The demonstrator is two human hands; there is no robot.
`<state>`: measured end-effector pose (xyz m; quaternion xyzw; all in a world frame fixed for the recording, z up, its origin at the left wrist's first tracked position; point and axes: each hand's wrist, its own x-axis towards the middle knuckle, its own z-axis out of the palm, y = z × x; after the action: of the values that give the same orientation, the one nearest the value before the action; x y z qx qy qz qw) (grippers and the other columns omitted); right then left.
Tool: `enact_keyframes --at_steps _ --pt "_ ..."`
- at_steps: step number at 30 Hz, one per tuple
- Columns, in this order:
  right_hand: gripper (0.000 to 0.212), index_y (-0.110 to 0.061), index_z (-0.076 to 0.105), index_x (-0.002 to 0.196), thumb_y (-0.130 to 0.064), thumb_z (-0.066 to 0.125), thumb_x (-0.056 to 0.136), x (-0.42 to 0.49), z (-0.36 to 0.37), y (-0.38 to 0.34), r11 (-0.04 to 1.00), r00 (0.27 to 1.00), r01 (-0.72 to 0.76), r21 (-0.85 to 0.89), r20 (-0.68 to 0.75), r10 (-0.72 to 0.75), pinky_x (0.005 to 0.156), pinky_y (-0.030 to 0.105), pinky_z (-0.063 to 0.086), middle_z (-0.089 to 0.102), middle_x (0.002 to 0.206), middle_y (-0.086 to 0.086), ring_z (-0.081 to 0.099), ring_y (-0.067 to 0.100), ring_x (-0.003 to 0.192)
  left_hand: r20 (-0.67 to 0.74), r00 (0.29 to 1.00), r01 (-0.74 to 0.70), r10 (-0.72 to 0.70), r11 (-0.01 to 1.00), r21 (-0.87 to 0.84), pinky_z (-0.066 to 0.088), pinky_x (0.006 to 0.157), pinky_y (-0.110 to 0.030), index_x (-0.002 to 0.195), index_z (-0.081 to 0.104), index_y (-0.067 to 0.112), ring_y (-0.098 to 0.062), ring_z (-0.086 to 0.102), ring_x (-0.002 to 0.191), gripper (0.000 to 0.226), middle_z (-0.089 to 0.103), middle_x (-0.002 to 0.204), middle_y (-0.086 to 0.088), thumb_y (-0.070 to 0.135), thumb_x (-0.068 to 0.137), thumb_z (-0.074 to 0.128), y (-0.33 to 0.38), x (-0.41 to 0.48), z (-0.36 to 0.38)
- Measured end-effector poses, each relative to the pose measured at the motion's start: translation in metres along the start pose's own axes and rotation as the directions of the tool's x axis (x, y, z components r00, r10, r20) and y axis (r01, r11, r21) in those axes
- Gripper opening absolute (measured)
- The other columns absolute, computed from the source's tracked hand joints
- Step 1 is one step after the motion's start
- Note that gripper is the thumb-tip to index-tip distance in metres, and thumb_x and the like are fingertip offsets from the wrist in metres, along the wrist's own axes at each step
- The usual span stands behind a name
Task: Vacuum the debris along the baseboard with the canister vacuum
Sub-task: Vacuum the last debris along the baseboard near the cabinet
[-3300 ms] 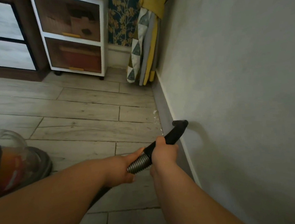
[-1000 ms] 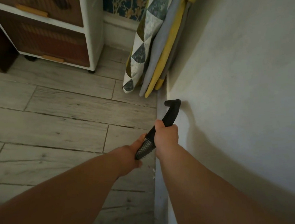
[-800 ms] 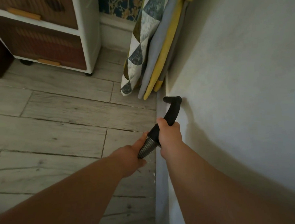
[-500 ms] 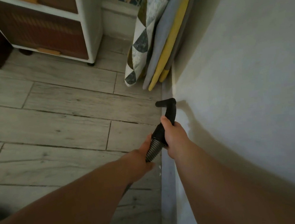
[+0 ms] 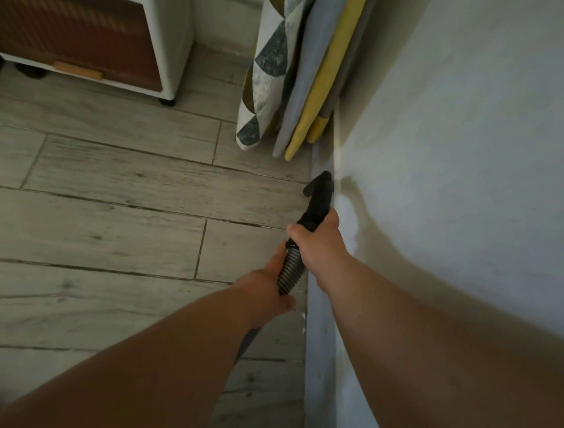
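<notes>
Right of the frame's centre, the black nozzle (image 5: pixel 318 195) was gripped by the right hand (image 5: pixel 316 241) at the baseboard (image 5: pixel 318 352). Just below it, the ribbed hose (image 5: pixel 290 269) was clasped by the left hand (image 5: pixel 266 291).

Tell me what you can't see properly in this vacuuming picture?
Head view only:
The nozzle opening: dark and blurred against the baseboard.
The hose end and the canister: hidden under the left hand and arm.
The right hand fingers: wrapped under the nozzle.
White specks by the baseboard: too small to identify.
The drawer unit: cut off by the top edge.
</notes>
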<state>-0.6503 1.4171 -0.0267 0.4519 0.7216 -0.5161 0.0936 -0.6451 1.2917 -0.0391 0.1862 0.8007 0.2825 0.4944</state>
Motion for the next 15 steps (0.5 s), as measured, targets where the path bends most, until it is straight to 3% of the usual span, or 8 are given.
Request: enact_keyframes --at_steps 3,6,9,13,15 --pt "0.081 -0.029 0.011 0.153 -0.023 0.064 0.092 0.006 0.006 0.003 0.998 1.0 0.009 -0.069 0.03 -0.007 0.082 0.037 0.05 0.05 0.125 -0.003 0.058 0.022 0.1 -0.015 1.0 0.013 -0.011 0.996 0.091 0.055 0.083 -0.035 0.139 -0.033 0.042 -0.021 0.061 0.092 0.111 0.055 0.121 -0.009 0.022 0.086 0.062 -0.011 -0.002 0.012" --pt "0.088 -0.041 -0.006 0.153 -0.025 0.059 0.096 0.005 0.004 0.006 0.992 0.996 -0.003 -0.123 0.09 0.014 0.08 0.036 0.048 0.037 0.115 -0.005 0.054 0.019 0.092 -0.021 1.0 -0.006 0.008 0.996 0.084 0.055 0.078 -0.032 0.139 -0.03 0.047 -0.019 0.061 0.086 0.107 0.057 0.108 -0.005 0.016 0.087 0.058 -0.017 -0.008 0.015" --pt "0.084 -0.046 -0.005 0.152 -0.026 0.055 0.097 0.001 -0.003 0.012 0.987 0.994 0.022 -0.158 0.109 -0.004 0.07 0.032 0.048 0.04 0.112 -0.004 0.053 0.012 0.076 0.013 1.0 -0.025 0.024 0.998 0.055 0.056 0.073 -0.029 0.137 -0.028 0.054 -0.016 0.059 0.08 0.107 0.057 0.1 -0.001 0.014 0.085 0.057 -0.015 -0.011 0.014" --pt "0.084 -0.05 -0.002 0.151 -0.024 0.055 0.095 -0.009 -0.01 0.019 0.986 0.995 0.023 -0.163 0.095 -0.007 0.068 0.033 0.052 0.047 0.115 -0.001 0.059 0.015 0.081 0.067 0.997 -0.047 0.041 0.996 0.081 0.053 0.067 -0.025 0.137 -0.03 0.052 -0.01 0.054 0.071 0.111 0.054 0.096 0.0 0.015 0.084 0.06 -0.009 -0.018 0.018" --pt "0.083 -0.049 -0.001 0.151 -0.024 0.055 0.095 -0.017 -0.012 0.024 0.989 0.995 0.01 -0.149 0.101 0.005 0.066 0.031 0.05 0.047 0.116 -0.002 0.057 0.013 0.081 0.115 0.993 -0.047 0.036 0.995 0.088 0.051 0.066 -0.024 0.138 -0.032 0.05 -0.009 0.052 0.07 0.114 0.056 0.105 -0.003 0.016 0.084 0.062 -0.007 -0.025 0.021"
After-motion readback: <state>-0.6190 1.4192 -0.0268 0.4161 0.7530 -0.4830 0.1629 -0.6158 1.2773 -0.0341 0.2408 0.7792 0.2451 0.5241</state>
